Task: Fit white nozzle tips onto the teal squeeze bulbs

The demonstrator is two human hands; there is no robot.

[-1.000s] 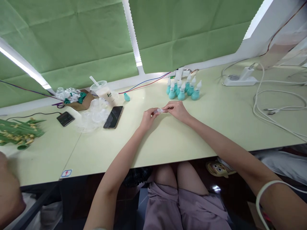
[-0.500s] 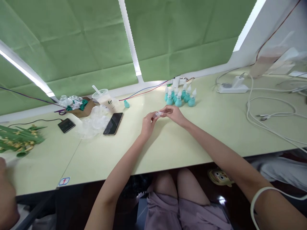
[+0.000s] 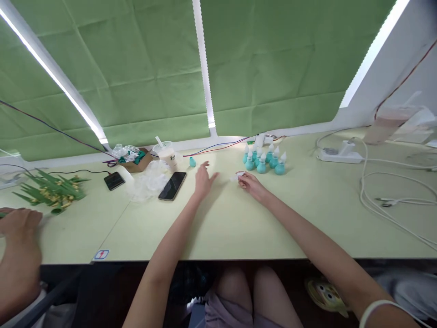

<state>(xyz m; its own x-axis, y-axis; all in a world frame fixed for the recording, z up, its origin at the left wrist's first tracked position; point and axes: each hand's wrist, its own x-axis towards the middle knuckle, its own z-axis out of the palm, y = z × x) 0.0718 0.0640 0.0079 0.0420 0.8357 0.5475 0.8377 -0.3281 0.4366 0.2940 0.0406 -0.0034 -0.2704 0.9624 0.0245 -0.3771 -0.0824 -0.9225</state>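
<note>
Your right hand (image 3: 251,183) pinches a small white nozzle piece (image 3: 238,176) just above the tabletop (image 3: 239,223), near the cluster of teal bulbs (image 3: 263,160). Your left hand (image 3: 204,178) reaches out with fingers spread, holding nothing, toward the lone teal bulb (image 3: 192,161). That light pinch could let the piece slip, and your reaching arm could nudge the phone (image 3: 172,185).

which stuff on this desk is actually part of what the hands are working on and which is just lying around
In the work:
- small white tip, pinched in the right hand
- lone teal bulb, nearest the open left hand
- cluster of teal bulbs with white tips

Lying about:
- phone
- drink cup
- power strip
- green stems
</note>
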